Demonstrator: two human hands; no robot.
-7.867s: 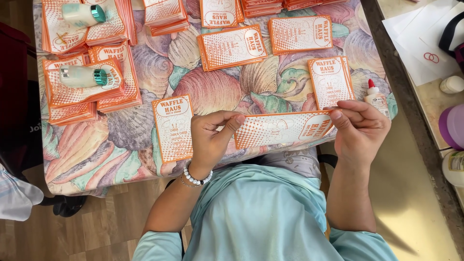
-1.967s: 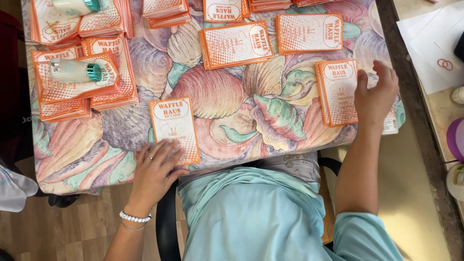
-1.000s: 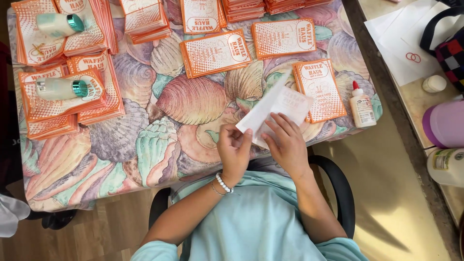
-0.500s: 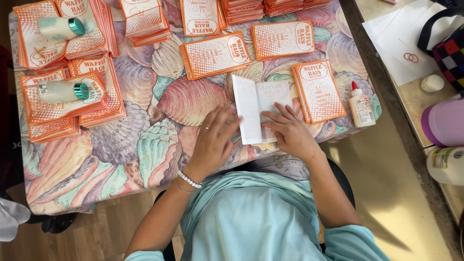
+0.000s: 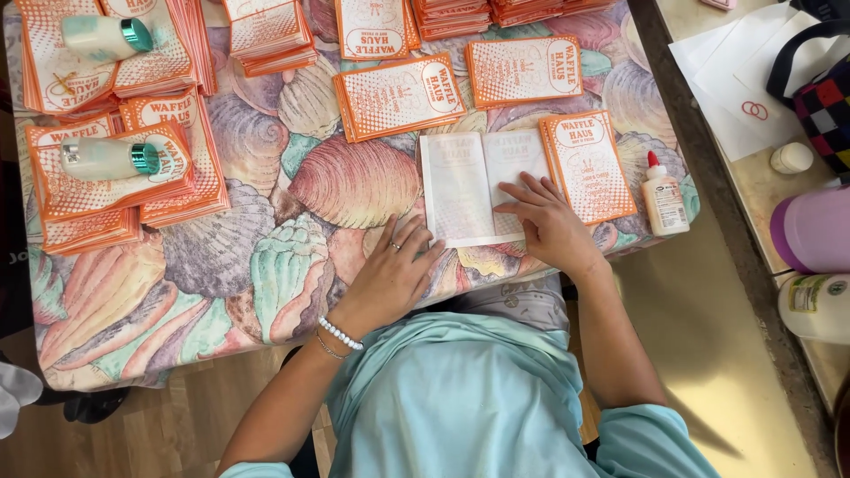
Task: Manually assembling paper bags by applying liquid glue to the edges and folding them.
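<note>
A white sheet with a centre fold [image 5: 482, 188] lies spread flat, blank side up, on the shell-patterned tablecloth [image 5: 230, 265]. My right hand [image 5: 549, 226] presses its fingers flat on the sheet's right half. My left hand [image 5: 390, 274] rests flat on the cloth, its fingertips touching the sheet's lower left corner. Neither hand grips anything. An orange-and-white printed leaflet [image 5: 589, 165] lies just right of the sheet. A small white glue bottle with a red tip [image 5: 662, 196] stands beside that leaflet near the table's right edge.
Stacks of orange leaflets [image 5: 398, 96] [image 5: 522, 71] cover the far side. More stacks at the left [image 5: 106, 177] are weighted by two white tubes with teal caps [image 5: 111, 158] [image 5: 104, 37]. A side counter at right holds papers [image 5: 735, 88], a purple container [image 5: 810, 230] and a bag [image 5: 819, 80].
The sheet, held partly folded above the table edge a second ago, now lies unfolded and flat on the cloth. Both hands have come down onto it, pressing instead of holding.
</note>
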